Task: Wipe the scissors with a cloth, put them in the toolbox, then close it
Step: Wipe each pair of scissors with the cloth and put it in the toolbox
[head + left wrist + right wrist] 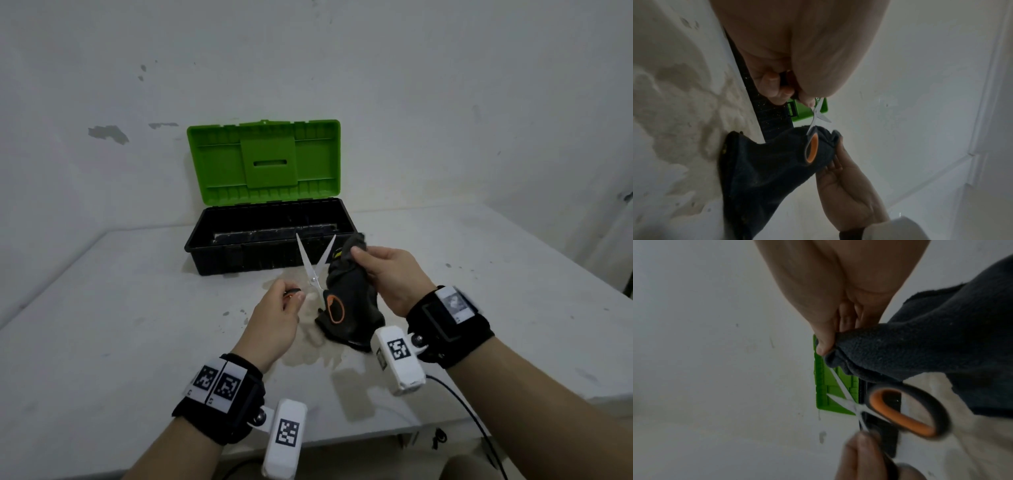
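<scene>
Left hand: left hand (278, 313) pinches one handle of the orange-and-black steel scissors (317, 274), blades spread
Right hand: right hand (390, 277) grips the dark grey cloth (349, 301) beside the blades
Toolbox: black toolbox with green lid (263, 202) open behind, on the white table (102, 325)

Scissors (315, 274): bare metal blades, smooth and bright, a bit reflective. Handle loops look like matt black plastic with an orange inner lining that has a slight sheen, likely soft rubbery plastic.

Cloth (349, 301): dark grey fabric, fuzzy fleece-like nap, fully matt, limp and crumpled.

Toolbox (270, 236), near the table's back edge: moulded plastic. Lid (263, 161) is bright green, smooth, ribbed, semi-matt. Tray is black plastic, dull, scuffed, with pale dusty specks on the inside.

Table (102, 325): pale grey-white top, matt, hard, looks painted or laminated; brownish blotchy stain mid-surface, small dark marks.

Wall (445, 85): white paint, matt, chipped patches.
</scene>
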The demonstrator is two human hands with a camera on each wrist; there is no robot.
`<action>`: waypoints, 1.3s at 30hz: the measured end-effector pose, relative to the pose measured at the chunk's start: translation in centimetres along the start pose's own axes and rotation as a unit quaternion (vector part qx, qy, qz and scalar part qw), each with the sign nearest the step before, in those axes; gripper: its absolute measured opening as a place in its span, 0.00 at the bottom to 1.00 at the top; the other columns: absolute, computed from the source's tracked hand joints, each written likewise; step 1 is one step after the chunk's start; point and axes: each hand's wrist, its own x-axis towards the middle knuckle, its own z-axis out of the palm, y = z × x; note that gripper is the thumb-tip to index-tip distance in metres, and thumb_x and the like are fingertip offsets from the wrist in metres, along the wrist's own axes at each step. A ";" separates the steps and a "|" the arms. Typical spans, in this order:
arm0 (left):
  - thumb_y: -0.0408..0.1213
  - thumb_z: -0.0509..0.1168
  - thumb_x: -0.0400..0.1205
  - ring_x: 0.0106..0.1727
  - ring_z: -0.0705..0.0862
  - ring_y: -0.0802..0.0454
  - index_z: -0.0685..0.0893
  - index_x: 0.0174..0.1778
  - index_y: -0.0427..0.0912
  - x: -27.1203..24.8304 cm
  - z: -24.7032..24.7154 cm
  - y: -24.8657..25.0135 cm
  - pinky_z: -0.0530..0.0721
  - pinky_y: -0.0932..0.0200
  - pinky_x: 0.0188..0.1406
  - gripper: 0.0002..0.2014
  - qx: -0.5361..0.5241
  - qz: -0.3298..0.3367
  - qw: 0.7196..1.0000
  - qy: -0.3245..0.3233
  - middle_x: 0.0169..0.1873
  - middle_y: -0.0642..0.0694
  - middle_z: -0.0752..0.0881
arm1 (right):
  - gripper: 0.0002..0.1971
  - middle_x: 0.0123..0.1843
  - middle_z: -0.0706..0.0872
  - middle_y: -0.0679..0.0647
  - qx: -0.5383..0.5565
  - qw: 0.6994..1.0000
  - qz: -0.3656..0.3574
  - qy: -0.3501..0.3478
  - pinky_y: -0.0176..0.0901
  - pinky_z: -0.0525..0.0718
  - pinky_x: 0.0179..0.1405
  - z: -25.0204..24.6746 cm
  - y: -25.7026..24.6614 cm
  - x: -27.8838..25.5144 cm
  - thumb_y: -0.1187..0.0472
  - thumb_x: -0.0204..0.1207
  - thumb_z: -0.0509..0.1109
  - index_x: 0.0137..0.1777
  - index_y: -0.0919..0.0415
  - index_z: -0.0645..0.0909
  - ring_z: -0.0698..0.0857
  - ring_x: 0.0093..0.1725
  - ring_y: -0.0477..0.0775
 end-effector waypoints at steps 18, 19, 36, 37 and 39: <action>0.43 0.58 0.90 0.33 0.76 0.57 0.76 0.47 0.55 0.2 1.1 1.4 0.74 0.59 0.34 0.06 0.071 0.047 0.996 -0.026 0.36 0.54 0.80 | 0.05 0.36 0.86 0.63 -0.102 0.994 0.031 0.000 0.37 0.83 0.25 1.8 1.3 0.2 0.69 0.77 0.73 0.40 0.66 0.83 0.85 0.30 0.53; 0.43 0.58 0.90 0.33 0.76 0.56 0.76 0.47 0.54 0.1 1.1 1.5 0.75 0.59 0.35 0.06 0.073 0.048 0.996 -0.027 0.36 0.53 0.81 | 0.05 0.36 0.86 0.63 -0.093 0.995 0.028 0.005 0.37 0.83 0.25 1.8 1.1 0.3 0.69 0.77 0.73 0.40 0.66 0.83 0.85 0.28 0.52; 0.45 0.59 0.89 0.46 0.79 0.55 0.79 0.60 0.49 0.1 0.2 0.7 0.79 0.55 0.51 0.08 0.020 0.001 1.000 0.010 0.44 0.56 0.80 | 0.09 0.39 0.91 0.61 -0.054 0.999 0.003 0.007 0.39 0.87 0.33 -0.5 -0.8 0.7 0.69 0.78 0.72 0.54 0.74 0.85 0.90 0.34 0.52; 0.45 0.59 0.89 0.45 0.79 0.56 0.78 0.60 0.49 0.2 0.3 0.8 0.79 0.55 0.50 0.08 0.020 0.003 1.000 0.008 0.44 0.56 0.80 | 0.09 0.39 0.91 0.61 -0.072 0.997 0.009 -0.007 0.39 0.87 0.32 -0.2 -0.4 0.4 0.68 0.78 0.72 0.54 0.73 0.86 0.90 0.34 0.52; 0.45 0.59 0.89 0.42 0.78 0.57 0.78 0.59 0.49 0.3 0.7 1.0 0.77 0.55 0.46 0.07 0.023 0.011 1.000 0.002 0.43 0.56 0.79 | 0.09 0.39 0.91 0.62 -0.088 0.996 0.011 -0.022 0.39 0.87 0.31 0.4 0.2 0.0 0.68 0.78 0.72 0.55 0.74 0.86 0.90 0.33 0.52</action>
